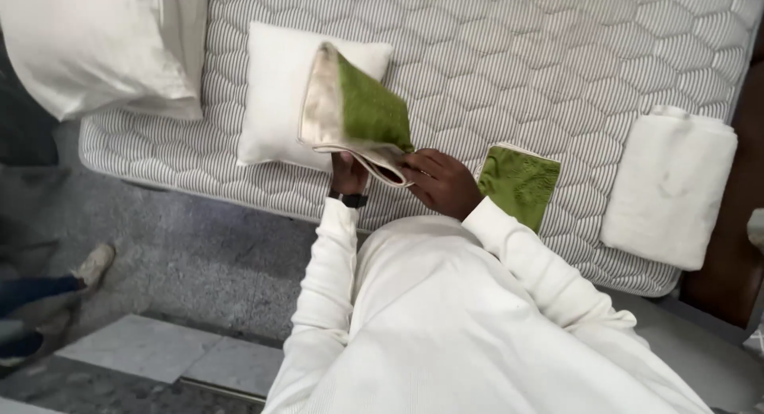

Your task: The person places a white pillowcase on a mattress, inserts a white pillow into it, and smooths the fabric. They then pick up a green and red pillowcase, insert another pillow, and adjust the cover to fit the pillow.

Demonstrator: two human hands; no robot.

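The white-sleeved left hand [348, 174] and right hand [439, 182] both pinch the open edge of a green cushion cover [356, 112], lifted over the white cushion insert [274, 92]. The grip looks shallow, so the cover could slip or bunch. All lies on a bare quilted mattress [509, 56] above grey floor [199, 255].

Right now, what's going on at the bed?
A person in a white long-sleeved top stands at the bare quilted mattress. Both hands hold a green cushion cover with a cream lining, its mouth held open: the left hand at its lower edge, the right hand beside it. A white cushion insert lies beneath the cover. A second green cover lies flat to the right, and a folded white blanket beyond it.
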